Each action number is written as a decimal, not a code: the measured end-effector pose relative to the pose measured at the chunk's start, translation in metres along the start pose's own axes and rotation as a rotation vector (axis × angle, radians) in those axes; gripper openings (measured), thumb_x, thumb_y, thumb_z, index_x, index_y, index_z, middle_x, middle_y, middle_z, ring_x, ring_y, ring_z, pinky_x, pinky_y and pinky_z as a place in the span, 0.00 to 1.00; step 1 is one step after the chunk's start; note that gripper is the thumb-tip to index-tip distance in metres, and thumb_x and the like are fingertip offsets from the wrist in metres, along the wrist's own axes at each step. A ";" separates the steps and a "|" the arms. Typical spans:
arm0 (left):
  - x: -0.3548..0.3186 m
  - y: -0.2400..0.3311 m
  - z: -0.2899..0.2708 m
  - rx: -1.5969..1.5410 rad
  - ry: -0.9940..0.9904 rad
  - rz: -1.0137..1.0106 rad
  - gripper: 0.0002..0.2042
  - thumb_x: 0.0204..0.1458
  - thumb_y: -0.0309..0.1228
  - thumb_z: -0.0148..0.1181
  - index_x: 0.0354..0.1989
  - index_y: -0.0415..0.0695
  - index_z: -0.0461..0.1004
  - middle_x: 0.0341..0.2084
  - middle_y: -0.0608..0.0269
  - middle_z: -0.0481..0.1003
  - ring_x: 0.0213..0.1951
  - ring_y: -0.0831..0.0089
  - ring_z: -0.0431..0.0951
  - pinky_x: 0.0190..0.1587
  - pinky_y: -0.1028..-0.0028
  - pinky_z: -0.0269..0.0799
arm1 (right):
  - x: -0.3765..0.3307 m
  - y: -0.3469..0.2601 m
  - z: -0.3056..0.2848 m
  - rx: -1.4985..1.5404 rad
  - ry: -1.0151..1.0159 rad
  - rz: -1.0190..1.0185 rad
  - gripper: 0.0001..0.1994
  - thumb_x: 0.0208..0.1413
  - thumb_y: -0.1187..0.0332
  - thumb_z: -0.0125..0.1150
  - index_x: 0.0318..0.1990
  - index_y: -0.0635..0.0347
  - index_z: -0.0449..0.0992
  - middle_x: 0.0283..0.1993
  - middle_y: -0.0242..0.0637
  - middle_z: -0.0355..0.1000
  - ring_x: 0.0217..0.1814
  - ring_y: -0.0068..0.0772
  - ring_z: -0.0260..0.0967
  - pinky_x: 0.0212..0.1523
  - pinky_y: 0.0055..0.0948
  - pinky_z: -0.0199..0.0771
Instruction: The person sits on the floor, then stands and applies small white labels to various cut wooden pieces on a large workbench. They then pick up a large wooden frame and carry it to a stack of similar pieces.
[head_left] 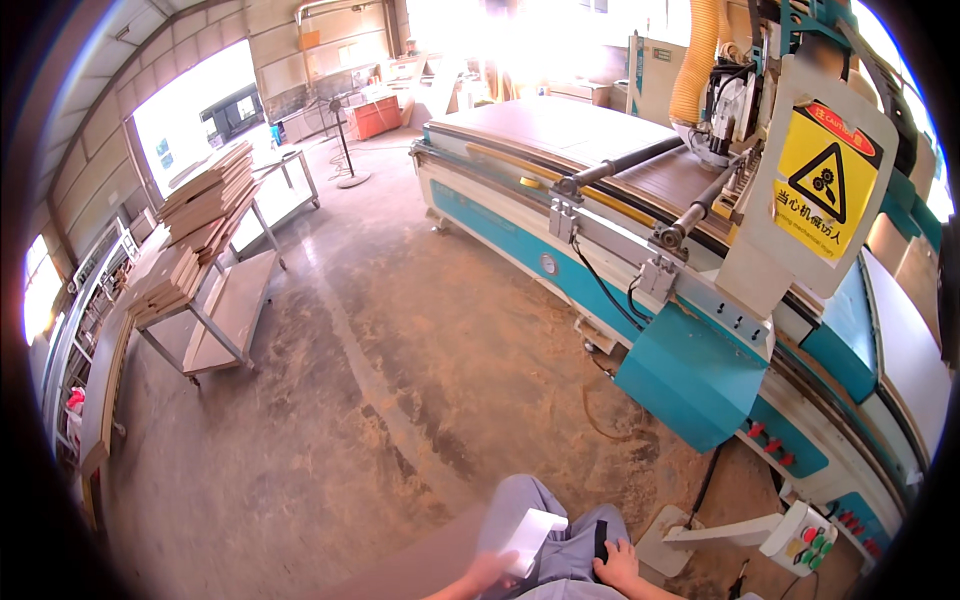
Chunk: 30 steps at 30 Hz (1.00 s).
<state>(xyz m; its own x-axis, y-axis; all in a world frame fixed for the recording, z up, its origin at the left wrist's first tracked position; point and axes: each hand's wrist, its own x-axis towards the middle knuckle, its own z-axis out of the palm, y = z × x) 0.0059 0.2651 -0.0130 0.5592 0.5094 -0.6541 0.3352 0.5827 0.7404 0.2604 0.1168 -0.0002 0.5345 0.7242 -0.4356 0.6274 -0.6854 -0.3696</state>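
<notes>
Worn on the head, the one fisheye view looks forward and down, with the left hand [487, 572] close at six o'clock, the right hand [618, 566] at five, the machine [690, 375] spanning one to four, the wall [277, 58] far at eleven.

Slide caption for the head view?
Left hand holding an angular white object, right hand over grey fabric trousers, near a large white and teal machine.

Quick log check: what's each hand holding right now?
Left hand: holding the white object.
Right hand: at the black object; can't tell whether gripping.
</notes>
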 end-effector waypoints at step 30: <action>0.015 0.018 -0.008 0.192 -0.034 -0.064 0.23 0.55 0.45 0.48 0.30 0.32 0.76 0.19 0.56 0.76 0.19 0.73 0.76 0.23 0.77 0.71 | 0.010 -0.005 0.001 0.035 0.045 0.034 0.30 0.45 0.49 0.54 0.56 0.54 0.66 0.62 0.54 0.52 0.65 0.56 0.47 0.61 0.48 0.53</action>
<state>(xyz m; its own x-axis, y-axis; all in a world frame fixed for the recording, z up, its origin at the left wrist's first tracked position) 0.0146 0.2883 -0.0103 0.5564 0.4515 -0.6975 0.5075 0.4800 0.7156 0.2624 0.1270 -0.0034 0.5808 0.7024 -0.4116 0.5884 -0.7115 -0.3840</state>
